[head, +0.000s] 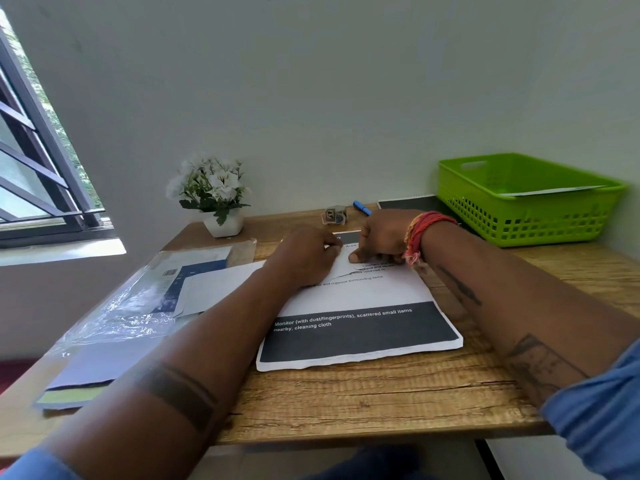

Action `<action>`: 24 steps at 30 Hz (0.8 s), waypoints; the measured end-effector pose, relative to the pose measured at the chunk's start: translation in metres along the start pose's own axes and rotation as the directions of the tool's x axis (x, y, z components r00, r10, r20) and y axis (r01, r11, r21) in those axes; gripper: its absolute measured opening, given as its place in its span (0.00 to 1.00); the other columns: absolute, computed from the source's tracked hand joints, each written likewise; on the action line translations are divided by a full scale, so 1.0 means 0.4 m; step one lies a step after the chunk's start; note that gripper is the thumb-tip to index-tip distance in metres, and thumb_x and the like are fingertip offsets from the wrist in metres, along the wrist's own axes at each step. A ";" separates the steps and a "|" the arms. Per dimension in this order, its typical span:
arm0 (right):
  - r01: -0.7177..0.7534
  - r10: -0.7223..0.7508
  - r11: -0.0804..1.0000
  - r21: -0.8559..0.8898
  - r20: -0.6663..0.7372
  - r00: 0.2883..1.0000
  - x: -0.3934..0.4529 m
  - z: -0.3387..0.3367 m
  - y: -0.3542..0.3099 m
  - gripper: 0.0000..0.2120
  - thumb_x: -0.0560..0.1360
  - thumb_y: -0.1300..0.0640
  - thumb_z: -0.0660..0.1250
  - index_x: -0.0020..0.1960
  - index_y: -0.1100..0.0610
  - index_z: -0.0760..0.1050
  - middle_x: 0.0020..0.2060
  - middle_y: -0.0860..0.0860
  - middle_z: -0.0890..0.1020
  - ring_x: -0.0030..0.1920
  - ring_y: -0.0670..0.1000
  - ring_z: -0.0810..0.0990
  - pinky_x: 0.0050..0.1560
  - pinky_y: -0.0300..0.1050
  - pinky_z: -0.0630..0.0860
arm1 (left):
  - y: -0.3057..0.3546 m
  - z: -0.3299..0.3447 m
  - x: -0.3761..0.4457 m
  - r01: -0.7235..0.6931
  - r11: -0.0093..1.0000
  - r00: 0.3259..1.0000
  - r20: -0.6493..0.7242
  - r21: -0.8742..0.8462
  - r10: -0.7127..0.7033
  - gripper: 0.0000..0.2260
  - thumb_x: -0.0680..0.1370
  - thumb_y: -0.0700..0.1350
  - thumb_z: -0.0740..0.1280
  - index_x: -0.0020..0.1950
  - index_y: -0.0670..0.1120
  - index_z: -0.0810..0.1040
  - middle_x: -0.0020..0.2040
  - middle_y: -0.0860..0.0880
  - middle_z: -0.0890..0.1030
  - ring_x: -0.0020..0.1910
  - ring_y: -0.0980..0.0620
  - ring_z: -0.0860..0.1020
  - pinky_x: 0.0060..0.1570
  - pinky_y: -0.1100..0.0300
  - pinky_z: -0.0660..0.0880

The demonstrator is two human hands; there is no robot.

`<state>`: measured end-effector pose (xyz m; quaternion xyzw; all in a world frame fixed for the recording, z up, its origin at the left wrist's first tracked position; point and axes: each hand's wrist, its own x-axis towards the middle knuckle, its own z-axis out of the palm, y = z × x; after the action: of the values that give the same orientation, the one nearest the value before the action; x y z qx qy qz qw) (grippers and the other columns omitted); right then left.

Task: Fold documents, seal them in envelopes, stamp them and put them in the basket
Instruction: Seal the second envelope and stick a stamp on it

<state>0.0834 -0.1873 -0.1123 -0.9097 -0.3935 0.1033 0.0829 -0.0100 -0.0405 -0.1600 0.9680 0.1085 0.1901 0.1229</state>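
Wood-grain desk [381, 393]: flat white document stack [360, 327] at center. Both hands at its far end, left hand [304, 256] & right hand [382, 237] fingers curled, pinching top sheet. Perforated green plastic basket [526, 202] right of stack.

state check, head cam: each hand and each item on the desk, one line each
Left hand: pinching the top sheet's far edge.
Right hand: grip curled on the same edge, thumb pressing down.
White printed document stack: flat, top sheet lifting at the far end.
Green plastic basket: upright, one white envelope inside.
Blue pen: lying flat.
Clear plastic envelope pack: flat, a white envelope on top.
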 end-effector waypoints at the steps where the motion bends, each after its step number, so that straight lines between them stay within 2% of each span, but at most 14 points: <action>1: 0.010 -0.010 1.000 -0.011 0.022 1.000 -0.009 -0.005 0.000 0.23 0.75 0.41 0.70 0.57 0.60 0.81 0.39 0.50 0.79 0.32 0.47 0.73 0.34 0.39 0.70 | 0.000 0.002 0.002 0.009 1.000 1.000 0.008 0.009 -0.009 0.13 0.81 0.53 0.64 0.62 0.54 0.83 0.57 0.48 0.84 0.56 0.49 0.78 0.52 0.61 0.69; 4: 0.035 -0.035 0.999 0.000 0.079 0.996 -0.032 -0.015 0.003 0.21 0.76 0.42 0.70 0.58 0.58 0.80 0.35 0.48 0.76 0.31 0.46 0.71 0.33 0.39 0.68 | -0.006 0.002 0.020 0.075 0.997 0.996 0.041 0.006 -0.075 0.15 0.78 0.60 0.68 0.58 0.53 0.83 0.59 0.51 0.82 0.58 0.50 0.78 0.57 0.56 0.73; 6: 0.038 -0.041 0.999 0.029 0.100 0.994 -0.036 -0.018 0.007 0.21 0.75 0.43 0.70 0.59 0.59 0.80 0.34 0.49 0.77 0.31 0.47 0.72 0.32 0.39 0.69 | -0.001 -0.010 0.042 0.121 0.992 0.990 0.069 0.022 -0.123 0.17 0.75 0.63 0.70 0.54 0.52 0.81 0.56 0.52 0.82 0.55 0.51 0.77 0.54 0.56 0.73; 9: 0.033 -0.039 0.998 0.050 0.119 0.992 -0.032 -0.019 0.006 0.22 0.75 0.43 0.71 0.58 0.59 0.80 0.34 0.49 0.77 0.30 0.47 0.72 0.32 0.40 0.69 | 0.011 -0.019 0.066 0.196 0.980 0.975 0.107 0.014 -0.197 0.17 0.74 0.60 0.73 0.50 0.48 0.78 0.50 0.51 0.81 0.50 0.50 0.77 0.48 0.57 0.72; 11: 0.037 -0.044 0.998 0.055 0.128 0.991 -0.031 -0.020 0.007 0.21 0.75 0.43 0.71 0.58 0.59 0.80 0.33 0.49 0.77 0.30 0.47 0.72 0.31 0.39 0.68 | 0.016 -0.013 0.080 0.227 0.974 0.968 0.112 -0.001 -0.225 0.16 0.75 0.58 0.73 0.51 0.46 0.79 0.49 0.49 0.82 0.48 0.50 0.78 0.45 0.57 0.72; 15: 0.031 -0.040 0.997 0.076 0.131 0.991 -0.021 -0.018 0.014 0.21 0.75 0.43 0.71 0.58 0.59 0.80 0.34 0.50 0.77 0.30 0.47 0.72 0.31 0.40 0.68 | 0.009 0.007 0.094 0.216 0.972 0.972 0.070 0.089 -0.223 0.17 0.78 0.57 0.69 0.56 0.45 0.79 0.52 0.46 0.82 0.51 0.46 0.79 0.51 0.53 0.75; 19: 0.021 -0.034 0.995 0.098 0.135 0.990 -0.013 -0.017 0.020 0.21 0.74 0.44 0.73 0.57 0.59 0.81 0.33 0.51 0.78 0.28 0.48 0.72 0.30 0.40 0.69 | 0.013 0.014 0.087 0.171 0.984 0.984 0.041 0.047 -0.173 0.12 0.79 0.56 0.68 0.54 0.49 0.80 0.53 0.48 0.82 0.52 0.47 0.78 0.57 0.51 0.75; 21: 0.014 -0.029 0.995 0.101 0.141 0.990 -0.012 -0.016 0.020 0.22 0.74 0.43 0.73 0.58 0.60 0.80 0.34 0.51 0.78 0.28 0.48 0.72 0.31 0.41 0.70 | 0.015 0.012 0.082 0.149 0.988 0.987 0.053 0.036 -0.151 0.14 0.77 0.59 0.70 0.52 0.50 0.80 0.51 0.49 0.82 0.52 0.48 0.78 0.57 0.51 0.75; 24: 0.014 -0.030 0.994 0.112 0.142 0.989 -0.013 -0.015 0.020 0.22 0.74 0.43 0.73 0.58 0.59 0.81 0.34 0.51 0.78 0.29 0.48 0.73 0.31 0.40 0.70 | 0.012 0.007 0.082 0.158 0.987 0.984 0.082 -0.023 -0.156 0.14 0.75 0.59 0.73 0.51 0.50 0.80 0.50 0.53 0.80 0.51 0.52 0.76 0.52 0.55 0.73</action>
<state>0.0869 -0.1969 -0.1078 -0.8896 -0.4020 0.1892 0.1059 0.0216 -0.0373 -0.1499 0.9613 0.1767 0.1424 0.1561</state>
